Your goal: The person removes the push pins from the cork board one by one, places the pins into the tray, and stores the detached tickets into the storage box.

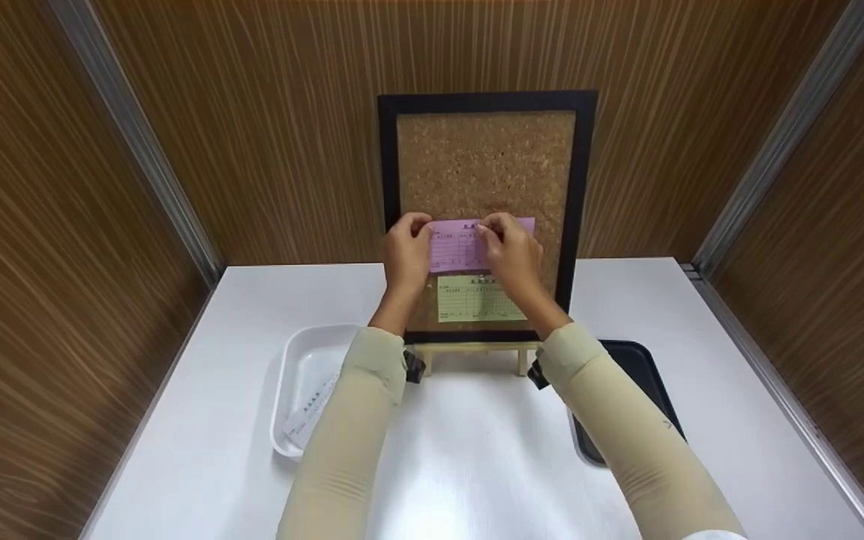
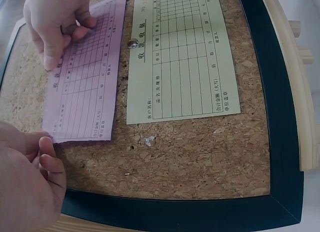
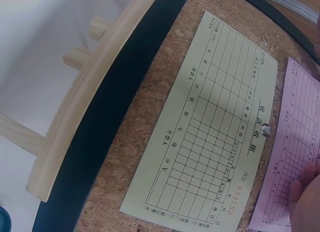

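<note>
The board (image 1: 484, 165) stands behind a white tray (image 1: 319, 352) and a black tray (image 1: 638, 367), both part-hidden by sleeves (image 1: 346, 450). The left hand (image 1: 407, 251) pinches the top left corner of the pink slip (image 1: 453, 246) on the board; the right hand (image 1: 516, 255) bunches its fingers narrowly at the top edge, any hold hidden. Below, the part-covered green slip (image 1: 477, 300) bears a pin (image 2: 132, 43).

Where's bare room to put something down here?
The white tabletop lies bare left of the white plastic tray, right of the black rectangular tray, and between the beige sleeves. The brown cork board is bare above the pink paper slip, but crowded around it by the left hand, right hand and green paper slip.
</note>
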Available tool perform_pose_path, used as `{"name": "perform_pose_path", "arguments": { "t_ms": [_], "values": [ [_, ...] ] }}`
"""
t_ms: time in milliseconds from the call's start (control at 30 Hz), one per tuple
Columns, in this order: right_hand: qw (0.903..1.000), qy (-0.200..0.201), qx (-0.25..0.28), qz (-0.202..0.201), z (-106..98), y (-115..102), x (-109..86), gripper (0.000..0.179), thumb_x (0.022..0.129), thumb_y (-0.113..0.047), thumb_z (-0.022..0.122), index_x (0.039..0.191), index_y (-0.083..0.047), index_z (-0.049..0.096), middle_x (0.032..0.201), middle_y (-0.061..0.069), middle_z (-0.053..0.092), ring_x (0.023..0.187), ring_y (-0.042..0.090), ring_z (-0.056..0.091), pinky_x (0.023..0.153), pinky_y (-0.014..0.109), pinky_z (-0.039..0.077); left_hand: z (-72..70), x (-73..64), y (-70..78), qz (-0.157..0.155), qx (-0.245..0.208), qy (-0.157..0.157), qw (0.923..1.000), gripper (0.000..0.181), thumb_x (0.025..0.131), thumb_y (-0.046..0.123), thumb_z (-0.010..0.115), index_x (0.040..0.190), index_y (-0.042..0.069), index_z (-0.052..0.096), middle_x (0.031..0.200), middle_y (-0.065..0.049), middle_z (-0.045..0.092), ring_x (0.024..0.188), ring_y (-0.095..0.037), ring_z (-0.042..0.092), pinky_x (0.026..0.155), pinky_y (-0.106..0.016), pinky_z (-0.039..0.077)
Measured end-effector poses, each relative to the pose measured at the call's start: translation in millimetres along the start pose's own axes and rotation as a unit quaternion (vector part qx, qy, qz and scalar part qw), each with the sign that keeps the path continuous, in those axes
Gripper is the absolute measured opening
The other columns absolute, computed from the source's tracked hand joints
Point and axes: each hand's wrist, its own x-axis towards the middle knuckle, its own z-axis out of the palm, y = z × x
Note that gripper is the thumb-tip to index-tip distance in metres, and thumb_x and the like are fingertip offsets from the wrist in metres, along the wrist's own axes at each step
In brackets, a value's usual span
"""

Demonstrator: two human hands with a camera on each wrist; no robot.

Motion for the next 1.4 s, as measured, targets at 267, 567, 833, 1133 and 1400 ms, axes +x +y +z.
{"name": "perform_pose_path", "arguments": {
  "t_ms": [267,567,833,1133,1400],
  "values": [
    [0.9996,0.003,0.030,-0.001,-4,3,-3.6,0.017,0.098,-0.028,0.067,0.099,-0.011,0.069,0.092,0.002,0.069,0.082,0.015,0.059,0.076,0.036,0.045,1.4,0.5,0.9,-0.005,-0.009,-0.005,0.9999,0.012,0.097,0.012,0.065,0.106,0.006,0.072,0.099,-0.006,0.073,0.086,-0.016,0.064,0.079,-0.032,0.051],
    [0.9943,-0.002,0.105,-0.017,-15,12,-13.8,0.015,0.098,-0.020,0.067,0.098,-0.005,0.067,0.086,0.006,0.065,0.076,0.014,0.054,0.067,0.023,0.043,-1.7,-1.0,2.0,-0.026,-0.045,-0.022,0.9984,0.012,0.099,0.011,0.063,0.106,0.006,0.071,0.095,-0.006,0.070,0.082,-0.015,0.061,0.070,-0.026,0.047],
    [0.9905,0.003,0.134,-0.029,-31,24,-26.3,0.013,0.098,-0.015,0.066,0.099,-0.002,0.066,0.084,0.007,0.063,0.071,0.011,0.051,0.063,0.019,0.041,-9.8,-5.4,0.5,-0.041,-0.090,-0.045,0.9941,0.013,0.101,0.010,0.060,0.108,0.005,0.070,0.095,-0.007,0.067,0.081,-0.016,0.060,0.066,-0.026,0.048],
    [0.9864,0.007,0.164,-0.011,-43,38,-48.3,0.013,0.098,-0.012,0.065,0.099,0.001,0.065,0.084,0.008,0.061,0.071,0.012,0.051,0.062,0.019,0.041,-24.3,-20.4,-2.2,-0.042,-0.106,-0.050,0.9922,0.014,0.101,0.010,0.060,0.109,0.004,0.070,0.097,-0.007,0.068,0.080,-0.016,0.061,0.065,-0.025,0.050],
    [0.9863,0.017,0.163,0.018,-54,51,-73.0,0.011,0.097,-0.007,0.065,0.099,0.004,0.065,0.087,0.014,0.064,0.075,0.013,0.052,0.066,0.016,0.041,-43.1,-37.3,-4.5,-0.043,-0.113,-0.035,0.9921,0.011,0.099,0.010,0.062,0.106,0.004,0.070,0.095,-0.008,0.068,0.077,-0.021,0.060,0.061,-0.023,0.048]
  ]
}}
